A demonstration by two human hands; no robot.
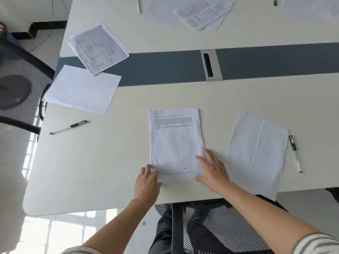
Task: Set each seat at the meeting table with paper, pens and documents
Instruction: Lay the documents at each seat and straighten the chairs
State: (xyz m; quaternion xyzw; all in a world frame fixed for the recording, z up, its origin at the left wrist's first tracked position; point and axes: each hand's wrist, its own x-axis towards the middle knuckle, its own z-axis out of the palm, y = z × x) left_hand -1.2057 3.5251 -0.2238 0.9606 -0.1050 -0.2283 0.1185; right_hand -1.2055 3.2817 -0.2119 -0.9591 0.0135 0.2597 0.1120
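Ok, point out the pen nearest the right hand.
The pen lies at the right of the head view, along the right edge of the blank sheet, right of the right hand.

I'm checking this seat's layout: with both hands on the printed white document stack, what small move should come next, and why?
Probably the right hand slides the blank white sheet farther onto the pale table: its near corner overhangs the edge, while the printed white document stack lies flat and straight, left hand at its corner.
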